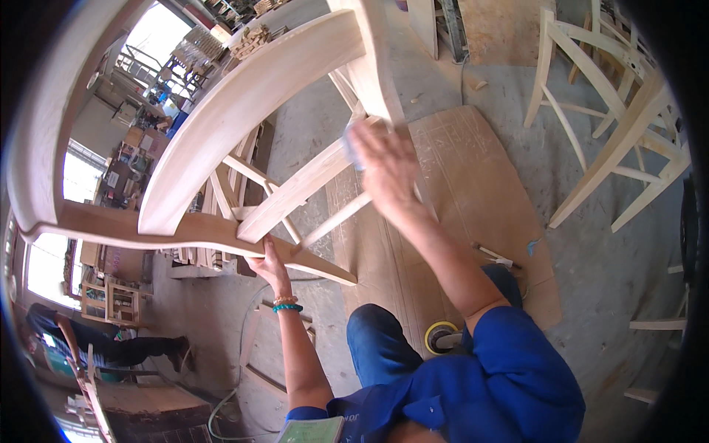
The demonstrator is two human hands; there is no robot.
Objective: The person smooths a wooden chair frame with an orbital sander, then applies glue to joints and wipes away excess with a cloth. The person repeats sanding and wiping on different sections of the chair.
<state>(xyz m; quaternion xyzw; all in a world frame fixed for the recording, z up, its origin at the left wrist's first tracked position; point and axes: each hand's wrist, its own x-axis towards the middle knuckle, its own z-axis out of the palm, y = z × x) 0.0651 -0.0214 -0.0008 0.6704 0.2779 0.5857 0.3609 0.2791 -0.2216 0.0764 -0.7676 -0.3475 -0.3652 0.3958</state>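
Observation:
A bare wooden chair frame lies tilted in front of me, with a wide curved slat and a straight rail between its long side pieces. My left hand is closed round the nearer side piece, just below the end of that rail. At the rail's far end my right hand, smeared by motion, presses a pale grey-blue sheet, seemingly sandpaper, to the wood beside the far side piece. Its fingers are bent over the sheet, which is mostly hidden.
Flattened cardboard covers the floor under the frame. A round sander with a yellow rim is by my knees, near a brush-like tool. Another chair frame stands at right. A hose and a person are at left.

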